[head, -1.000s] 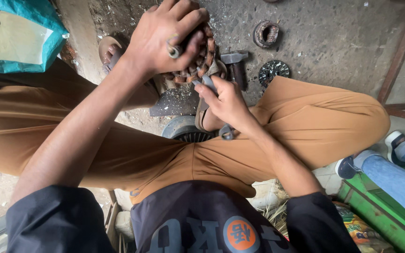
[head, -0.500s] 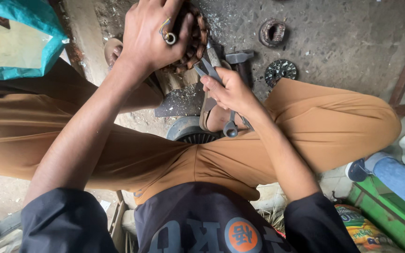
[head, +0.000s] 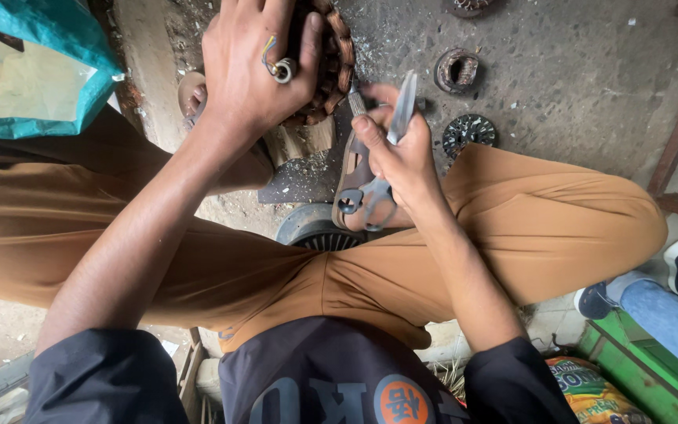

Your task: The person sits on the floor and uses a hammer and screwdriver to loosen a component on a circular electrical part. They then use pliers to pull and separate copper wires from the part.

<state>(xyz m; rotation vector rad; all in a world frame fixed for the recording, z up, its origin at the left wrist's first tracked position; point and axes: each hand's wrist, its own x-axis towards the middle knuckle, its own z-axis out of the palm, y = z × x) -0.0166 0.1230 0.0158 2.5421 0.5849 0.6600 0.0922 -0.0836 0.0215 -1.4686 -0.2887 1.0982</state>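
My left hand is clamped over a round motor stator with brown copper windings, pressing it onto a wooden block between my knees. A small metal ring with thin coloured wires rests between its fingers. My right hand grips a pair of metal scissors, blades pointing up toward the stator's right edge and loop handles hanging below the palm. My legs in tan trousers spread to both sides.
Two round rusty motor parts lie on the gritty concrete floor to the right. A teal sack sits upper left. Another person's jeans and shoes are at lower right, beside a green crate. A dark fan housing lies under my legs.
The view has shifted down, so the stator now sits at the top edge. My right hand has raised the scissors so the blades point up beside the stator. My left hand keeps its hold.
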